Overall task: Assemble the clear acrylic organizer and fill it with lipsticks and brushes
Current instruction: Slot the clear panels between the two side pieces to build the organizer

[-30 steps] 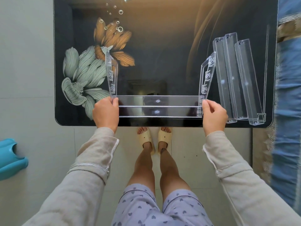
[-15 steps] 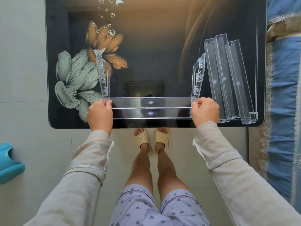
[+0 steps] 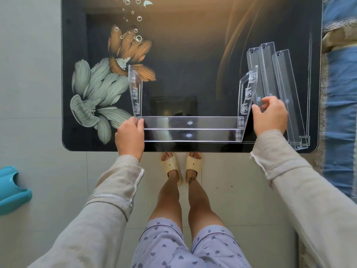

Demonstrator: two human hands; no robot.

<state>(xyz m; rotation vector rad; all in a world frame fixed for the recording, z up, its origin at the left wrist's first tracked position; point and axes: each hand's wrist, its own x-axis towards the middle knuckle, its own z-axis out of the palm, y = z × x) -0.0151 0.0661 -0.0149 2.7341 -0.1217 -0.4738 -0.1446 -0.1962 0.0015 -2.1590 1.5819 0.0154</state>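
Glossy black counter (image 3: 193,26) with a flower print, over pale floor tiles. The organizer (image 3: 193,135) stands at the counter's near edge, partly built. Its left side panel (image 3: 135,89) and right side panel (image 3: 248,89) are upright, with one fitted tray (image 3: 173,122) clipped between them along the bottom. Three loose trays (image 3: 267,70) lie side by side along the counter's right edge, reaching back from its near right corner. No lipsticks or brushes are in view.

My left hand (image 3: 129,140) grips the organizer's near left corner, fingers curled round the foot of the left panel. My right hand (image 3: 270,118) is at the innermost loose tray (image 3: 253,59), just beside the right panel. Its fingers (image 3: 265,102) are half-curled over the tray's near part; I cannot tell whether they pinch it or only touch it.

Step in hand, as I judge it: take the next tray and seat it in the next pair of slots. To do it well, I should brace the frame firmly with the left hand against sliding on the slick surface. I should then lift the tray clear of its neighbours, hold it level, and engage both ends evenly. Forcing one end first could splay the panels or unseat the fitted tray.
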